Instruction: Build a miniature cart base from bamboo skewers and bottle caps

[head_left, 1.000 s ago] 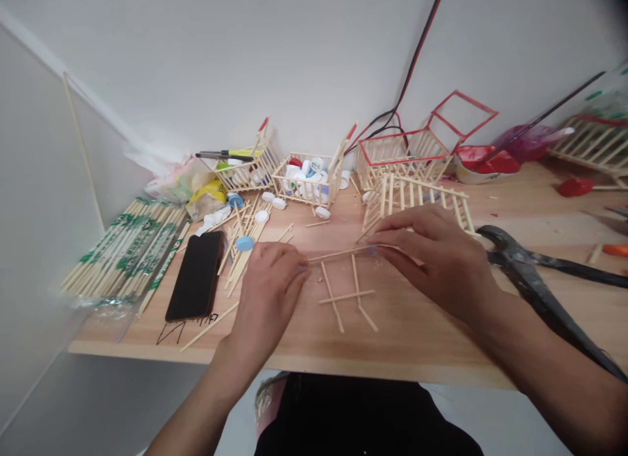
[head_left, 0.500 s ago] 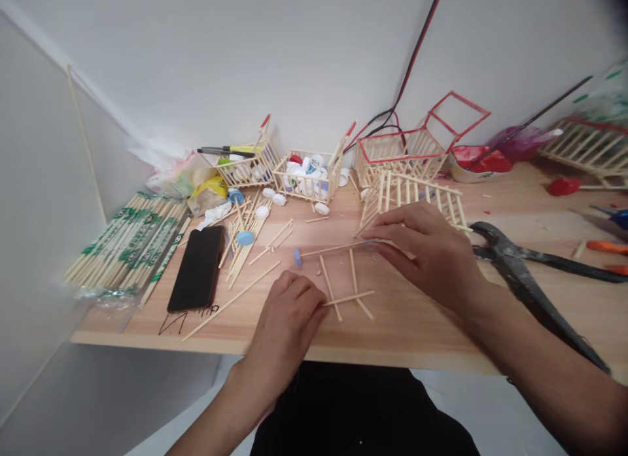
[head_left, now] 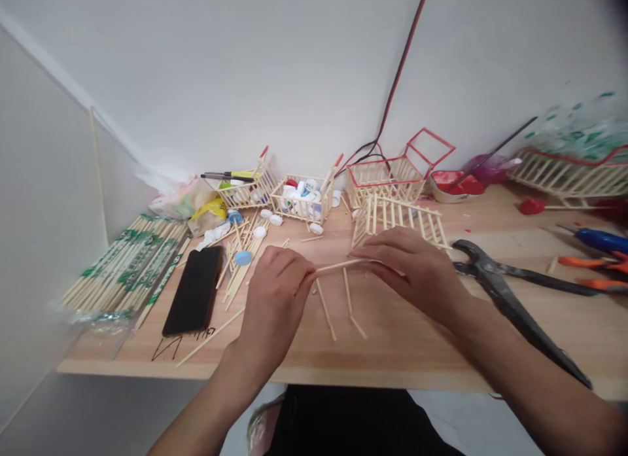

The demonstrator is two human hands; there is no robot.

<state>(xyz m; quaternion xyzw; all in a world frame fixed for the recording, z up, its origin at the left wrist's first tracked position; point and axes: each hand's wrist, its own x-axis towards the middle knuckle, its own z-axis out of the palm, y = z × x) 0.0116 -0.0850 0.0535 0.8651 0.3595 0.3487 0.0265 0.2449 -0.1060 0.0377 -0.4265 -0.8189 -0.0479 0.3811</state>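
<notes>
A thin wooden stick (head_left: 338,266) runs crosswise between my two hands, over the desk. My left hand (head_left: 277,296) pinches its left end between thumb and fingertips. At the other end, my right hand (head_left: 417,266) closes its thumb and fingers on the stick; a bit of blue shows by those fingertips. Below the crosswise stick lie two short sticks, a left one (head_left: 325,309) and a right one (head_left: 350,299), pointing toward me. Just behind my right hand stands a slatted stick frame (head_left: 387,214).
On the left lie a black phone (head_left: 193,291) and bagged chopsticks (head_left: 122,266). Loose sticks (head_left: 238,269) and bottle caps (head_left: 243,258) are nearby. Behind stand a cap-filled stick basket (head_left: 299,204) and a red-rimmed one (head_left: 383,175). Large pincers (head_left: 505,286) and orange-handled scissors (head_left: 589,263) lie right.
My left hand has moved up and away from the near ends of the two short sticks, bringing its stick alongside my right hand. The view has shifted slightly.
</notes>
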